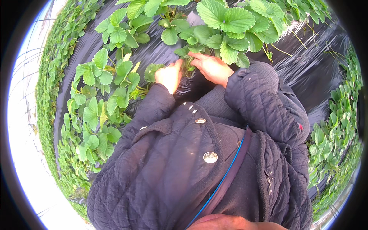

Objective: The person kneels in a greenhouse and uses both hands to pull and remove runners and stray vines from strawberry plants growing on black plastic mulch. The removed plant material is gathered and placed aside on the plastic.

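Note:
Both hands are at the base of a small strawberry plant [188,68] that grows through black plastic mulch film [149,53]. On the plant's left side is my left hand [169,76], fingers curled and its index finger pointing at the stems. From the right, my right hand [213,69] reaches in with its fingertips at the stems, just under the leaves. Whether either hand pinches a stem cannot be made out, since the fingertips are partly hidden by foliage and glare. Larger strawberry leaves [225,18] overhang my right hand.
A leafy strawberry plant [99,106] spreads beside my left sleeve. Cut or trailing stems [277,49] lie on the film at right. More plant rows [54,86] run along the left and right rims. My knee [263,73] is close behind my right wrist.

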The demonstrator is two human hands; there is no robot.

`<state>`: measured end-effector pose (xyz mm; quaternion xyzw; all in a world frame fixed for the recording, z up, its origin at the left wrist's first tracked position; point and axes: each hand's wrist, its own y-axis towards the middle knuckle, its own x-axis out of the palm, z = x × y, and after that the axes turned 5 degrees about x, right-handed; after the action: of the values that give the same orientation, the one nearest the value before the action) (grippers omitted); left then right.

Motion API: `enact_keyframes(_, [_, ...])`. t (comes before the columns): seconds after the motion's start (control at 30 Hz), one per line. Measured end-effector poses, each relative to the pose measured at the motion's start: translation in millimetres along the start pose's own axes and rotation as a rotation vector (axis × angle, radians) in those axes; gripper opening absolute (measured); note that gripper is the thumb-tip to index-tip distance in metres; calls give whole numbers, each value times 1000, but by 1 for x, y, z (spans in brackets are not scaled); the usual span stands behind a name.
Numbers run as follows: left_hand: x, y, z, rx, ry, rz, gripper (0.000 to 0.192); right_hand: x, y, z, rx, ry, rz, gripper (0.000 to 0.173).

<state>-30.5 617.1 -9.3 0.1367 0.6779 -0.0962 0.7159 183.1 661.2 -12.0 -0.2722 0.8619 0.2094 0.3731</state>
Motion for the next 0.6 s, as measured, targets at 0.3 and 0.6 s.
enact_keyframes(0.3, [9, 25, -17, 165, 219, -1, 27, 0, 1, -4, 73, 81, -26, 22])
enact_keyframes(0.6, [6, 22, -9, 238, 81, 267, 11, 3, 0, -3, 15, 19, 20, 22])
